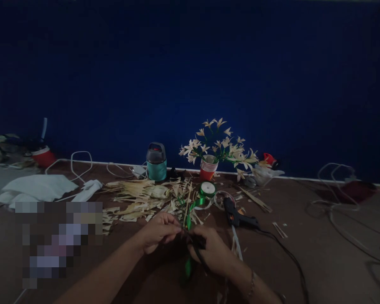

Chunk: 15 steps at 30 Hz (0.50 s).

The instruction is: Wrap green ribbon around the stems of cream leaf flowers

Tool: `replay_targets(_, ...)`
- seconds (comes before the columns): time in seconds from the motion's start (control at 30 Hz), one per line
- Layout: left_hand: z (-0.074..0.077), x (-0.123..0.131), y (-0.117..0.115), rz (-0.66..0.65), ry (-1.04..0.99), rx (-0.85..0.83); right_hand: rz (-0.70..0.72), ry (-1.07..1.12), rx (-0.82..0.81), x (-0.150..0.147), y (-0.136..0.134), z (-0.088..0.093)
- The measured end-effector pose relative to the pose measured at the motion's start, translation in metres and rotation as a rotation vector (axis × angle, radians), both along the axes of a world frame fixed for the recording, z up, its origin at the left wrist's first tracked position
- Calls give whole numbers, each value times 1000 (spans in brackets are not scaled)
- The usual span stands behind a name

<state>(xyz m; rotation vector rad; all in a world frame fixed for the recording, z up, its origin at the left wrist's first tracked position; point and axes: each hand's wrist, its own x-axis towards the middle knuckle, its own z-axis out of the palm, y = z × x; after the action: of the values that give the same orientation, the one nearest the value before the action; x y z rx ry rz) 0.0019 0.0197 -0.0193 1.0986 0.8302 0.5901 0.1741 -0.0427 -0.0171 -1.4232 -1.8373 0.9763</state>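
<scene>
My left hand (160, 232) is closed in a pinch on a thin straw stem (187, 213) wound with green ribbon (188, 266). My right hand (212, 251) is closed around the lower part of the same stem, and a dark tool-like thing shows between its fingers; I cannot make it out. The ribbon runs up to a green ribbon spool (207, 189) lying just beyond my hands. A heap of dried straw strips (145, 196) lies behind my left hand.
A black glue gun (237, 216) with its cable lies right of my hands. A red cup of cream paper flowers (209, 166), a teal speaker (156, 162), white cloths (41, 188) and loose cables (338, 211) sit along the blue wall.
</scene>
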Motion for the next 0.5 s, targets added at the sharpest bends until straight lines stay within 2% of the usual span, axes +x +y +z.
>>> replay_targets(0.17,-1,-1,0,5,-23,-4,9,46,4,-3,-1,-7)
replay_targets(0.33,0,-3,2,-25,-86,0,-6,43,-71,-3,0,-6)
replay_targets(0.43,5,-9,5,-10,-129,-3,-94,21,-88,6,4,1)
replay_targets(0.5,11,-15,10,70,-195,-18,-159,-15,-69,15,5,8)
